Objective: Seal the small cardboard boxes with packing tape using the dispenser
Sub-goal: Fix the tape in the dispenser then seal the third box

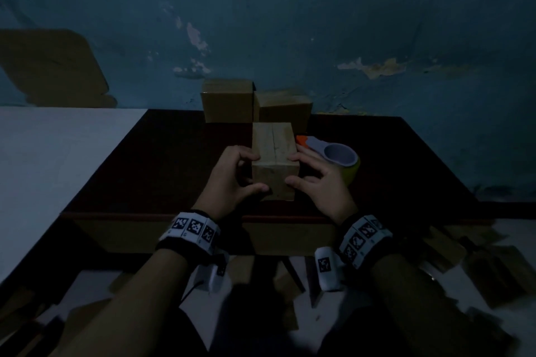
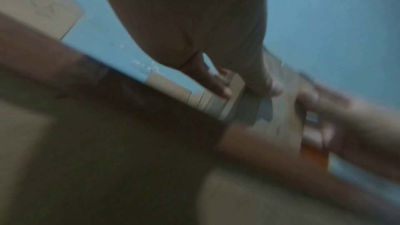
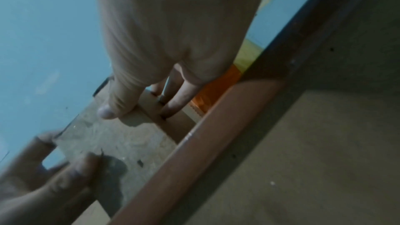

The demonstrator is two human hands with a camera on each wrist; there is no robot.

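Observation:
A small cardboard box (image 1: 274, 148) stands near the front middle of the dark table (image 1: 162, 159), its top flaps closed along a centre seam. My left hand (image 1: 232, 174) grips its left side, fingers on the top edge and thumb on the near face. On the other side my right hand (image 1: 313, 177) grips it the same way. In the right wrist view the thumb presses the box (image 3: 121, 136). The tape dispenser (image 1: 333, 153), orange and white with a yellowish roll, lies just right of the box, behind my right hand. The left wrist view is blurred; the box (image 2: 233, 91) shows between my fingers.
Two more cardboard boxes (image 1: 227, 101) (image 1: 282, 109) stand at the table's far edge against the blue wall. A white table (image 1: 52, 153) adjoins on the left. Flattened cardboard pieces (image 1: 478, 264) litter the floor below.

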